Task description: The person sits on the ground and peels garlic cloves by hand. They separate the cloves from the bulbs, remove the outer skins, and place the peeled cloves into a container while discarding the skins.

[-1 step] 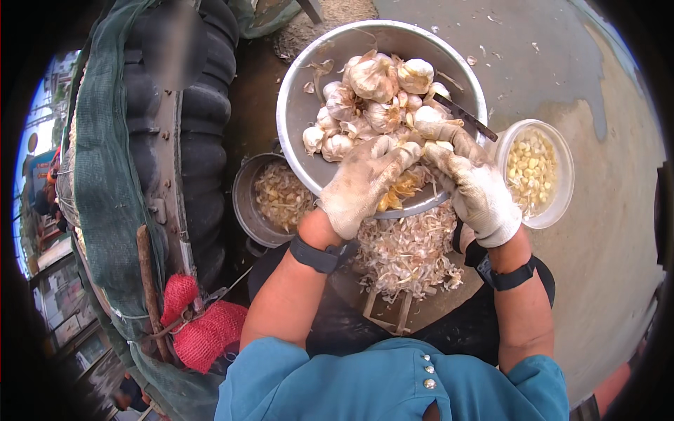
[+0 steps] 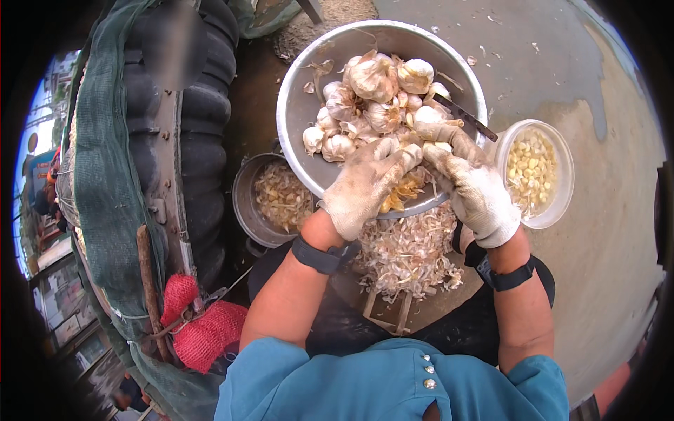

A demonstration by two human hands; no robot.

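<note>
Barely shifted since the earlier frame: left hand (image 2: 365,184) pinching a garlic clove (image 2: 437,147), right hand (image 2: 477,193) gripping a knife (image 2: 467,118), over the metal bowl (image 2: 298,116).

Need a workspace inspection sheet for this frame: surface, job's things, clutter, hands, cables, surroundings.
Surface: bare grey concrete floor with a darker patch near the top.
Job's things: large metal bowl of whole garlic bulbs; clear plastic tub of peeled cloves to its right; knife by the right hand.
Clutter: heap of garlic skins below the bowl; smaller metal pot with skins inside, partly under the bowl.
Hands: left hand and right hand, both in soiled white gloves, meet over a clove at the bowl's near rim; the right grips the knife.
Cables: nothing seen.
Surroundings: green netting over a dark ribbed bulk on the left; red mesh bag below it.
</note>
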